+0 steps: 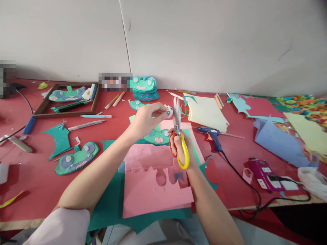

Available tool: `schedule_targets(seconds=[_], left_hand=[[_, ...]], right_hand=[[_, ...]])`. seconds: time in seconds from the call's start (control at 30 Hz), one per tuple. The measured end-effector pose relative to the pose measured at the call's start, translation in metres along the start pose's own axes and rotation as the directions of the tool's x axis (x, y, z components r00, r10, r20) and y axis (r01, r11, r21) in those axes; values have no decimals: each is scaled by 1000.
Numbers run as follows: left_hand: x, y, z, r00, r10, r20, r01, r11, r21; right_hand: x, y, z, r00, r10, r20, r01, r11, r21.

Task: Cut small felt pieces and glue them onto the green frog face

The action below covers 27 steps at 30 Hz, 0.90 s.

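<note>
Pink felt sheet (pixel 155 197), notched edges, lies nearest, on green felt (pixel 109 200). Right hand (pixel 182 143), fingers wrapped through yellow-and-red scissors (pixel 187 157), blades up, nearly together. Left hand (pixel 144 120) pinches small white piece (pixel 170 112) just left of blades. Bare red tabletop (pixel 241 149) right of glue gun (pixel 211 132); frog-face stack (pixel 145 89) by wall (pixel 204 41).

The scissors (pixel 177 117) have yellow and red handles. The front sheet (pixel 153 199) is pink, the table (pixel 240 153) red.
</note>
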State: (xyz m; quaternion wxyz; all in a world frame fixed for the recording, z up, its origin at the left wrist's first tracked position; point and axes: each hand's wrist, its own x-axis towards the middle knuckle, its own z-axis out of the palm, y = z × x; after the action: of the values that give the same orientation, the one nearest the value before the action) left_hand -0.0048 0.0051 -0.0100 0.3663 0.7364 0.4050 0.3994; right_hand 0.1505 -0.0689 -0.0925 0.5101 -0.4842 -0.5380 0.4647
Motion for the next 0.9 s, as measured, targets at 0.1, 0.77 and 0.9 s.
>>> schedule_targets(seconds=[0.1,0.77,0.9], left_hand=[[1,-2,0,999,-38,-26,37,999,-39],[3,-10,1,992,74,-104,-71,997,38],[3,-12,2,994,35,-108,-41,998,-54]], right_hand=[[0,2,1,999,13,-41,-13,1000,5],[-1,0,4,999,48,-25,-47,997,55],[-1,-1,5,998,48,-36,-46,998,53]])
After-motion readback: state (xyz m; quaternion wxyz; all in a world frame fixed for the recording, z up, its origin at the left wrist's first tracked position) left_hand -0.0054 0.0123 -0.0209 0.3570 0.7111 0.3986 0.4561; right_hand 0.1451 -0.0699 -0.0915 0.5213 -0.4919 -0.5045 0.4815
